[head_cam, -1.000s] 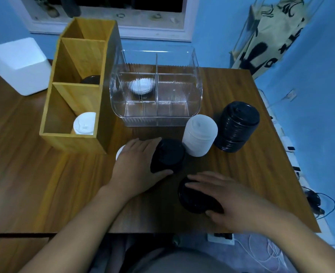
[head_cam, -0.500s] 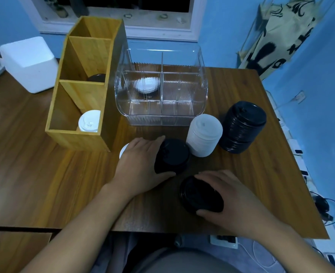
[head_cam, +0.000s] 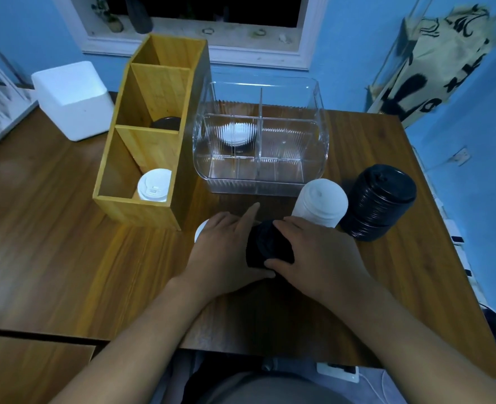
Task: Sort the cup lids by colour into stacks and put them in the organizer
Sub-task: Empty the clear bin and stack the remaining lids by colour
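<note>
Progress at mid-task, judged from the layout. On the brown wooden counter (head_cam: 66,258) both hands close on a short stack of black plastic cup lids (head_cam: 265,246). The left hand (head_cam: 223,252) grips its left side with the thumb tucked at the near edge, and the right hand (head_cam: 313,258) lies curled over its top and right side, apparently seating lids onto it. Two sorted columns stand just behind, not yet stowed: a column of white plastic lids (head_cam: 319,202) and, close on its right, a taller column of black lids (head_cam: 380,202). One loose white lid (head_cam: 200,230) shows partly under the left hand. Containers: the tall bamboo three-compartment organizer (head_cam: 141,214) holds a single white sip lid (head_cam: 154,185) in its near cell and a single black lid (head_cam: 165,123) in its middle cell; the far cell's floor is hidden. The clear ribbed plastic divided bin (head_cam: 270,185) holds a round white lid (head_cam: 236,134) in its rear left section.
</note>
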